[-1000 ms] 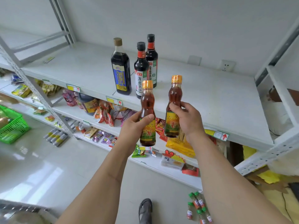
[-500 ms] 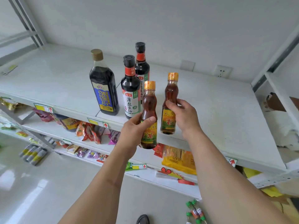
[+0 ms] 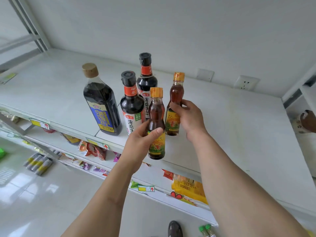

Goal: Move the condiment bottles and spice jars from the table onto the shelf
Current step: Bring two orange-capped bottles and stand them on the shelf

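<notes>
three dark glass sauce bottles point(image 3: 119, 103) already stand at centre frame on the white metal shelf point(image 3: 239, 134), while the left hand point(image 3: 142, 142) and right hand point(image 3: 189, 117) each clasp a small amber orange-capped oil bottle point(image 3: 156, 124) (neither visibly set down yet) just right of them.

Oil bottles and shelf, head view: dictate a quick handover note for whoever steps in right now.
Left hand grips one amber oil bottle, held over the top shelf's front edge.
Right hand grips the second oil bottle, low over the shelf; contact unclear.
Done: three dark sauce bottles stand on the shelf.
Left: set both oil bottles beside them; the table is out of view.
</notes>
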